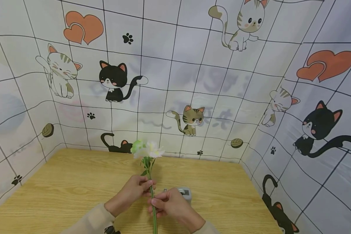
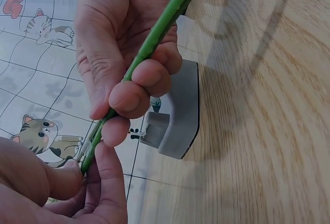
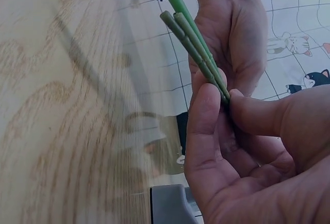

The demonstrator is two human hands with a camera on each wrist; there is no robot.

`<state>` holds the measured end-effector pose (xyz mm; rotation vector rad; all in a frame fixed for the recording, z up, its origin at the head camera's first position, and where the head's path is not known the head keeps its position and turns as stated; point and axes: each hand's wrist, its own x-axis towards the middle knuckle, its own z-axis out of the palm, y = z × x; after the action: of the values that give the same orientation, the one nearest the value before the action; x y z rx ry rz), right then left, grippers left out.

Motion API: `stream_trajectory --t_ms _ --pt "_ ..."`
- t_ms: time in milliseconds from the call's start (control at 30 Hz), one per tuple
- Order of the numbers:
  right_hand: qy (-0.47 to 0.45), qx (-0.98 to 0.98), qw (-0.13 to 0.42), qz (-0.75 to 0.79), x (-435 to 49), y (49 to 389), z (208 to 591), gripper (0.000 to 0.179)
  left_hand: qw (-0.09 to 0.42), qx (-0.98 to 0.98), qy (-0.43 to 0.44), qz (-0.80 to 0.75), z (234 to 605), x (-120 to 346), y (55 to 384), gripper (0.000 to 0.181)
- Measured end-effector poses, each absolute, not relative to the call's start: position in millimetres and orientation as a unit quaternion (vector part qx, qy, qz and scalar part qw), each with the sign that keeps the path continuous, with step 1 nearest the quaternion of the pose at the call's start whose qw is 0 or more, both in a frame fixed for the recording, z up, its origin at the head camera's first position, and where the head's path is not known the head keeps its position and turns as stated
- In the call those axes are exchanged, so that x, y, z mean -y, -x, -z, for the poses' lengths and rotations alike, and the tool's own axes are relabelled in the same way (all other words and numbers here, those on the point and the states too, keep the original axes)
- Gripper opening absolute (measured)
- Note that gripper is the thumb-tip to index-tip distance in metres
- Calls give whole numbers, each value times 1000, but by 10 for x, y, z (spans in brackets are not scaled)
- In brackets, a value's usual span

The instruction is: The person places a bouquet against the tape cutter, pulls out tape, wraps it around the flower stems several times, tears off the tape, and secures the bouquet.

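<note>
A small bunch of artificial-looking flowers, white blossoms beside a pale green one, stands upright over the table. Three green stems run together, their cut ends showing in the right wrist view. My left hand pinches the stems just below the leaves, between thumb and fingers. Lower down, my right hand grips the same stems with its thumb against curled fingers. Behind the right hand sits a grey tape dispenser, partly hidden by it; its side shows in the left wrist view.
The wood-grain table is enclosed at the back and sides by white cloth with a black grid and printed cats. Its far edge meets the cloth just behind the blossoms.
</note>
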<state>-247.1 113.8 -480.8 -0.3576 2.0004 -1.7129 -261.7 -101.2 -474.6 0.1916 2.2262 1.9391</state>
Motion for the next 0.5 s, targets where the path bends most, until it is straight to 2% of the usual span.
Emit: stream_trajectory --t_ms 200,333,500 --pt "137 -746 219 614 -1125 2425 4752 19 94 -766 -84 -631 4762 1040 2580 38" --pt "147 -760 194 602 -1101 2404 4723 19 100 -771 -81 -623 4737 1044 2547 36" --pt "156 -767 180 596 -1076 2389 4721 18 82 -772 -75 -626 4717 1013 2533 31"
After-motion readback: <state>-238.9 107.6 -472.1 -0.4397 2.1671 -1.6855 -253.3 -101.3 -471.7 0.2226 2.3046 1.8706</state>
